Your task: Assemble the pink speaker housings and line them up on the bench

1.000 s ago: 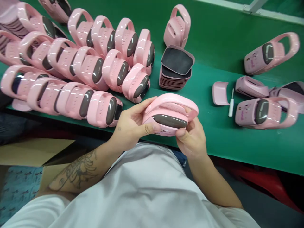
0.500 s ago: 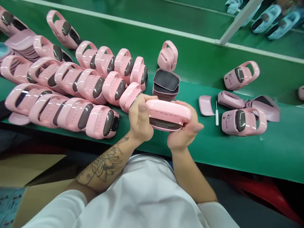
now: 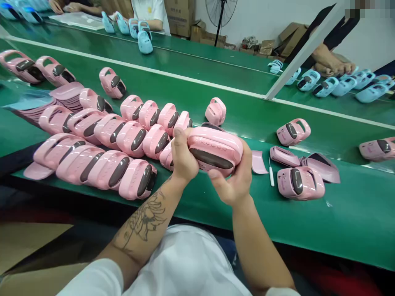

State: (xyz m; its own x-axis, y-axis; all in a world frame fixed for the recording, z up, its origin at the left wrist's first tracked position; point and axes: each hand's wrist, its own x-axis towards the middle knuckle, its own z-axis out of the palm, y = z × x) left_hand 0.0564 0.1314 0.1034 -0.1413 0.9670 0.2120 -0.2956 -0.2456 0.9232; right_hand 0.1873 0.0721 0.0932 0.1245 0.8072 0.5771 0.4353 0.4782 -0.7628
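Observation:
Between my two hands is a pink plastic housing (image 3: 212, 144) with a loop handle and a dark glossy window, held up above the green bench. My left hand (image 3: 184, 160) grips its left end, thumb up. My right hand (image 3: 236, 176) wraps its right end, with the thumb near the lower edge. Behind it, a stack of dark-faced panels (image 3: 211, 125) is mostly hidden. Right of my hands lie a curved pink cover (image 3: 259, 163) and a white-handled screwdriver (image 3: 271, 174). Similar pink housings (image 3: 135, 179) stand in rows on the left.
Pink housings with printed fronts (image 3: 300, 183) and loose pink shells (image 3: 322, 166) lie at the right. A white rail (image 3: 185, 81) runs along the bench, meeting a slanted post (image 3: 296, 57). Beyond are blue housings (image 3: 145, 39) and co-workers' hands (image 3: 333, 63).
My view has tilted up, bringing the far bench and co-workers into sight. The housing has turned slightly in my hands, showing more of its dark window; my right thumb has shifted.

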